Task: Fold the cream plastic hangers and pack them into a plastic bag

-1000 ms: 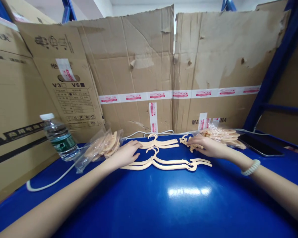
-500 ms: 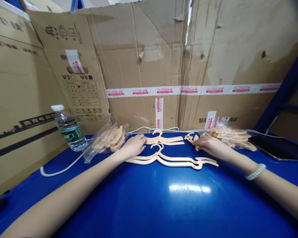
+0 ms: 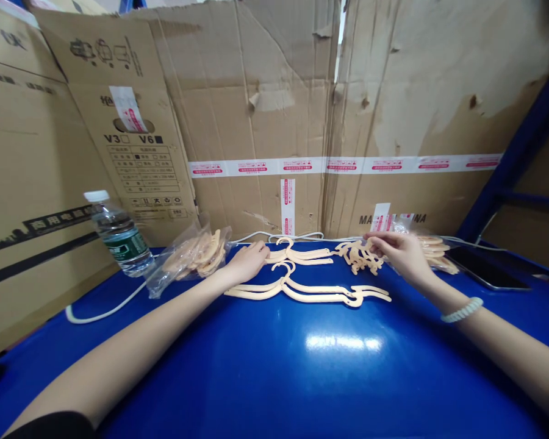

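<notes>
From where I stand, the person has both arms stretched over the blue tabletop (image 3: 256, 378), a pale band (image 3: 462, 310) round the right wrist. The left hand (image 3: 251, 260) lies over the left end of the rear hanger pieces (image 3: 311, 261), fingers bent down and touching them; how tightly that grip closes I can't tell, since the hand's back hides it. The right hand (image 3: 405, 251) is held just above a tangled heap of small pale parts (image 3: 359, 258), its fingertips drawn in close to the thumb; whether the grip has a piece in it, I can't make out. Just in front of the rear set lie the front hanger pieces (image 3: 315, 298), hooks pointing back toward the cardboard (image 3: 256, 122). A clear bag of parts (image 3: 204, 253) sits left of the left hand, beside a water bottle (image 3: 121, 238); another plastic bag (image 3: 432, 250) is partly behind the right hand, with a dark phone (image 3: 487, 268) near it.
</notes>
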A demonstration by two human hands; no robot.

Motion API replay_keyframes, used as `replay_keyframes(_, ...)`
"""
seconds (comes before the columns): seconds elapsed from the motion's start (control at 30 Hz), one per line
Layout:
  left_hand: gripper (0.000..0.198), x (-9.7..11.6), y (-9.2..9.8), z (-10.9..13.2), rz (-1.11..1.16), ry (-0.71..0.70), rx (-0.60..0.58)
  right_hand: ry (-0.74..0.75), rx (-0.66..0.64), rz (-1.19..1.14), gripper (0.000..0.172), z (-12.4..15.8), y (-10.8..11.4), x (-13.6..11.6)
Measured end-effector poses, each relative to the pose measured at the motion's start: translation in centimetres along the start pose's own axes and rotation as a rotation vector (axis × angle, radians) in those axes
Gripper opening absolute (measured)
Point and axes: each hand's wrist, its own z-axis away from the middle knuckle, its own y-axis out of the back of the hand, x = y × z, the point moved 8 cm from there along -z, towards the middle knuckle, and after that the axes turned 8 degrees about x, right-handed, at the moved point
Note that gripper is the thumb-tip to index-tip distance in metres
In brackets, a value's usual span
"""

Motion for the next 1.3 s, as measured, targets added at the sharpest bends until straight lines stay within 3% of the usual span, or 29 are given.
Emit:
replay_keyframes(0.23,0.011,-0.4,2.9,0.2,0.125,0.051,0.095,-0.322,0.132,-0.536,0.034,1.1,0.6,-0.4)
replay_keyframes(0.43,0.008,1.3,6.0,4.1,0.222,0.095,0.217,-0.405,0.035,-0.639,0.035,4.3,-1.8,-4.2)
replay_keyframes(0.63,0.017,5.2,5.5,8.1,0.445,0.028,0.275,-0.541,-0.069,-0.603,0.038,8.0,-4.4,-5.0)
replay_keyframes(0.77,0.019,5.9,4.8,8.9,0.522,0.011,0.271,-0.555,-0.017,-0.592,0.053,7.9,-4.2,-4.7)
replay_keyframes(0.87,0.019,5.7,4.6,8.9,0.540,0.013,0.273,-0.621,-0.080,-0.585,0.063,7.5,-4.5,-3.6)
replay_keyframes(1.03,0.019,5.2,4.8,8.8,0.590,0.047,0.292,-0.677,-0.240,-0.542,0.042,7.5,-5.3,-1.8)
replay_keyframes(1.17,0.019,5.0,5.0,8.9,0.585,0.065,0.307,-0.645,-0.404,-0.500,0.034,8.0,-6.2,-2.5)
replay_keyframes(1.3,0.018,4.7,5.4,8.9,0.587,0.084,0.333,-0.638,-0.425,-0.532,0.030,8.0,-6.2,-3.3)
